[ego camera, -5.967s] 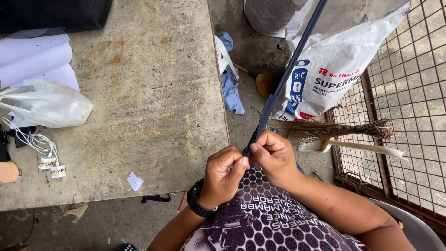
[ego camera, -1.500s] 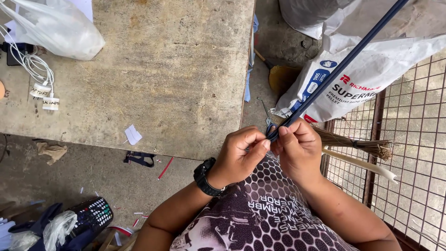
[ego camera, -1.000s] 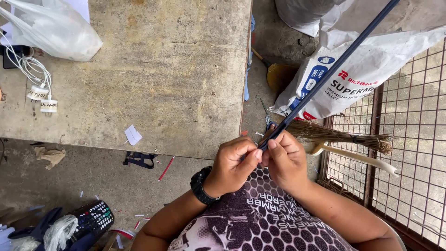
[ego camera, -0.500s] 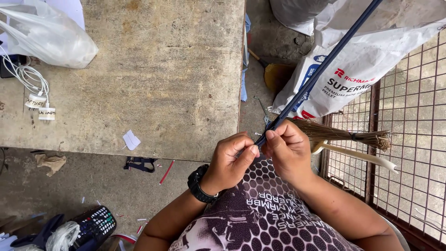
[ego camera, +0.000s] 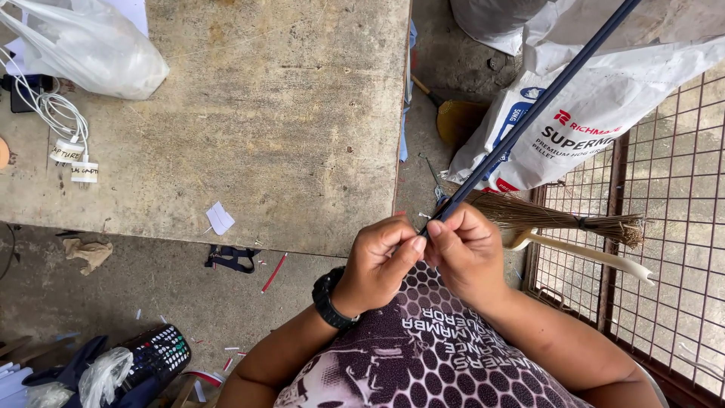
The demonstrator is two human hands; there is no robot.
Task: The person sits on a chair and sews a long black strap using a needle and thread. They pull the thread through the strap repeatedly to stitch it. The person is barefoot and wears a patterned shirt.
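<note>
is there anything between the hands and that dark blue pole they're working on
Nothing visible. The left hand and right hand both grip the near end of the long dark blue pole directly, fingers pinching it where the hands meet.

white plastic bag (ego camera: pixel 94 49), white cables (ego camera: pixel 57 121), broom (ego camera: pixel 559 221), wire cage (ego camera: pixel 664 219)

Bench (ego camera: pixel 287 128) middle bare — open passage. Bag (ego camera: pixel 91 49) and cables (ego camera: pixel 57 125) crowd its left end; sack (ego camera: pixel 604 113), broom (ego camera: pixel 559 223), wire fence (ego camera: pixel 672 227) block right.
</note>
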